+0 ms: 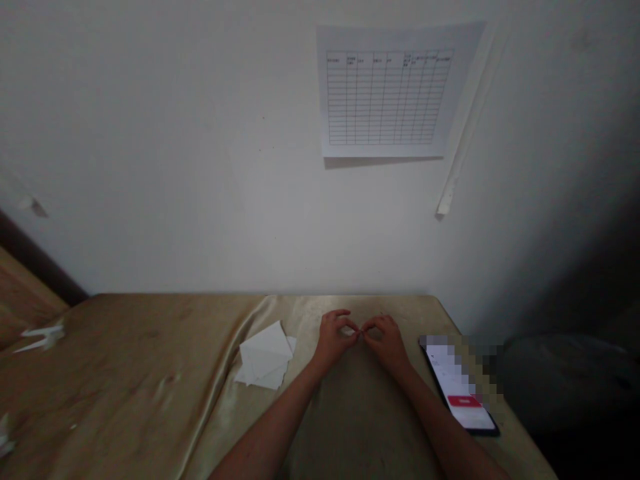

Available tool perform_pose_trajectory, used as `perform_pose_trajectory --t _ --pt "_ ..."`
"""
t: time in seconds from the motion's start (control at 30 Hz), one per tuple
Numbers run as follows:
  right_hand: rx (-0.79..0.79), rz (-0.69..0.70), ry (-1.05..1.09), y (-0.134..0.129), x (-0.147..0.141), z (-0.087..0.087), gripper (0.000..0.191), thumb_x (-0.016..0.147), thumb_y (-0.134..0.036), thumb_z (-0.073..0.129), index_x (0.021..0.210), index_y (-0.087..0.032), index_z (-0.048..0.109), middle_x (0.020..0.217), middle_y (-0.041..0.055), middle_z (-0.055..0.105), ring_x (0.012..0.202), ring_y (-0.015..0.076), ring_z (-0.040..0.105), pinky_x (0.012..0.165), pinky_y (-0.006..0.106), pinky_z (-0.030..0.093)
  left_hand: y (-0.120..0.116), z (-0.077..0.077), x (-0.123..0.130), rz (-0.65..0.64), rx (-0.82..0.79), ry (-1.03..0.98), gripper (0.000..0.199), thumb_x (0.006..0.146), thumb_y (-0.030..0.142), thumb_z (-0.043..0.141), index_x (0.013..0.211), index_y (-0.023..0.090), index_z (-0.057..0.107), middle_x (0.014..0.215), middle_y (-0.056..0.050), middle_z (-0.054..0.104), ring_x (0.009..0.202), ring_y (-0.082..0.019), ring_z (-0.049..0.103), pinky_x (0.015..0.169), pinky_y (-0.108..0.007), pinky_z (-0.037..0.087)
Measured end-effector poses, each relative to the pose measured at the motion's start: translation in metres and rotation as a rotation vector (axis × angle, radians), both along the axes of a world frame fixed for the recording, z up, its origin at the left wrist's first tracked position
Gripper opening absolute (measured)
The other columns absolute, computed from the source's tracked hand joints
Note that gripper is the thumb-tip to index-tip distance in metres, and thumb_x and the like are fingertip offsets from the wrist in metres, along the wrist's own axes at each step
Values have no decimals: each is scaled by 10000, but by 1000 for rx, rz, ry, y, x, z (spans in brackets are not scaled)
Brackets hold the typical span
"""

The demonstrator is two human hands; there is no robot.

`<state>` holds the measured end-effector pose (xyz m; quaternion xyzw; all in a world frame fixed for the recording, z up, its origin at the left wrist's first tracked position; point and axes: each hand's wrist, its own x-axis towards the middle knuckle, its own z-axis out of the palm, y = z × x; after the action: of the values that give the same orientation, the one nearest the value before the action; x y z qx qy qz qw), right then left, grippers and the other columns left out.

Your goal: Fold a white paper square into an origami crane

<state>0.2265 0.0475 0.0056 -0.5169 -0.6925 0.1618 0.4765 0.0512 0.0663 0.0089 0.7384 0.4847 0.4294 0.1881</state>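
At a table draped in glossy tan satin cloth [150, 373], we bring our left hand [334, 341] and right hand [385, 343] together until the fingertips meet, thumb and forefinger of each pinched narrow on something very small and pale [360, 333]. We cannot tell what it is, nor whether both hands truly hold it; it sits just above the cloth, right between the two pinches.

Just left of our left hand lies a loose pile of small white paper squares [265, 357], flat and unfolded as far as we can see. We judge that the work is at an early stage: one piece at most is in hand and the rest of the pile looks untouched, with no finished pieces set out near it.

Near our right forearm a black smartphone with a lit white screen and red button [463, 390] rests at the table's edge. On the white wall above hangs a printed grid chart on white paper [389, 93]. Pale scraps [43, 337] lie far to the left.
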Motion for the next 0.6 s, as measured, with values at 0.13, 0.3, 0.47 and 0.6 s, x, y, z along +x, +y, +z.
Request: perform_pose_trajectory --t 0.13,0.3,0.47,0.6 --pt "19 -9 -18 0 0 0 38 744 -227 674 741 -249 704 848 21 693 917 224 618 1097 515 296 0 0 0 6 -7 6 97 694 177 800 742 252 761 1169 -43 674 1150 -261 569 1036 -461 411" --pt "31 -36 -7 -1 -2 2 83 710 -194 706 738 -261 746 928 58 668 976 242 605 1056 503 345 -2 2 3 9 -10 17 105 699 144 772 746 232 740 1151 -46 682 1140 -250 580 1039 -445 399" --pt "13 -11 23 -2 -3 5 128 711 -175 688 748 -275 758 912 56 665 976 240 598 1003 468 401 -3 2 4 4 -25 32 96 720 150 754 772 229 736 1166 -51 687 1153 -253 584 1041 -437 399" --pt "-9 -6 57 0 2 3 99 727 -217 696 763 -272 769 926 65 662 983 241 592 979 438 427 -1 2 1 -6 -23 26 74 731 188 769 781 240 750 1162 -46 693 1153 -252 590 1053 -446 397"
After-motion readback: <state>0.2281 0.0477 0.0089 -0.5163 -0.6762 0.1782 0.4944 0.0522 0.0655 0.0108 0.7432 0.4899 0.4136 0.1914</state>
